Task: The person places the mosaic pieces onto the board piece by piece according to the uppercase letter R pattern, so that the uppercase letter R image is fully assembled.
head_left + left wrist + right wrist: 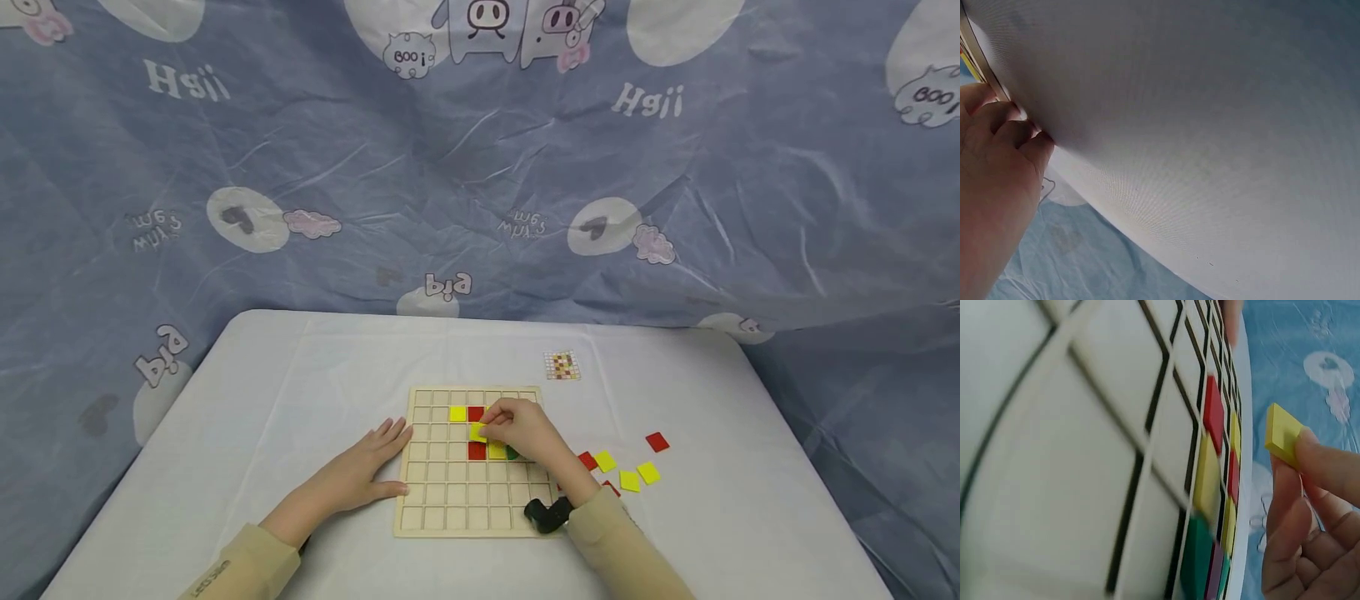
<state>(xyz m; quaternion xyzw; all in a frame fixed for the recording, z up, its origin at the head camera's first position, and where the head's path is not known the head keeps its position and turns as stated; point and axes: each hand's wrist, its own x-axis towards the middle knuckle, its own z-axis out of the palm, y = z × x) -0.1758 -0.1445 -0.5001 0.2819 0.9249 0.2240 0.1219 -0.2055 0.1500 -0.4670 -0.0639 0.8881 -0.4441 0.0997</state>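
My right hand (pixel 519 427) pinches a yellow square tile (pixel 1284 432) between thumb and fingers, raised over the grid of a wooden board (pixel 446 518). Set in cells around it are a yellow tile (pixel 457 414), a red tile (pixel 476 412), a second red tile (pixel 477 451), another yellow tile (pixel 497 451) and a green tile (pixel 512 452), partly hidden by the hand. More coloured tiles show along the grid in the right wrist view. My left hand (pixel 369 471) rests by the board's left edge, fingers spread and fingertips right at the rim.
Loose red and yellow tiles (pixel 629 481) lie scattered right of the board, some behind the right forearm. A small card (pixel 562 365) with a coloured grid lies beyond the board. The white-covered table (pixel 337 358) meets a blue patterned cloth (pixel 450 167) at the back.
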